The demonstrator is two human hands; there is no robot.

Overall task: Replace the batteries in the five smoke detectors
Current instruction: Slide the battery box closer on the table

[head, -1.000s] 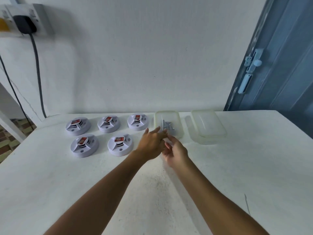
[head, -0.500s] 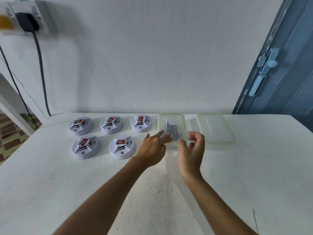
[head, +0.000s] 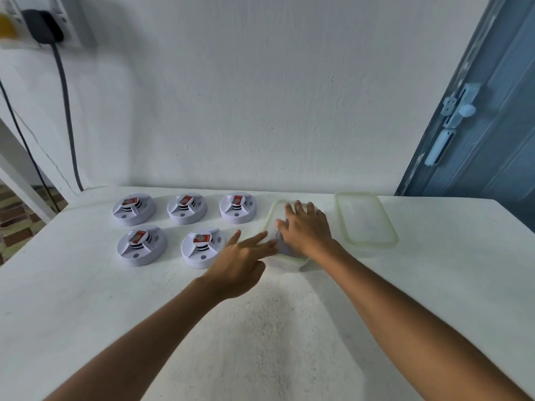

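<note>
A white table (head: 86, 299) with a matte, faintly speckled top stands against a plain white wall (head: 260, 96). Five smoke detectors, round white plastic discs with raised ribbed centres and a red label on each, sit toward the table's back left: three in the rear row (head: 133, 209) (head: 186, 208) (head: 238, 207) and two nearer (head: 141, 245) (head: 203, 247). Just right of them is a clear rectangular plastic box (head: 270, 215) with rounded corners and a pale green rim; small grey items inside are blurred and mostly hidden. The right hand (head: 305, 230) reaches down into the box, fingers spread and loosely extended; what it touches cannot be told. The left hand (head: 241, 261) is spread flat, fingers straight, its tips at the box's near left wall. Beside the box on the right lies its clear lid (head: 366, 219), flat on the table. A blue panelled door (head: 486, 125) with a pale latch stands at the right; a black plug (head: 43, 27) and cable hang from a wall socket at upper left.
</note>
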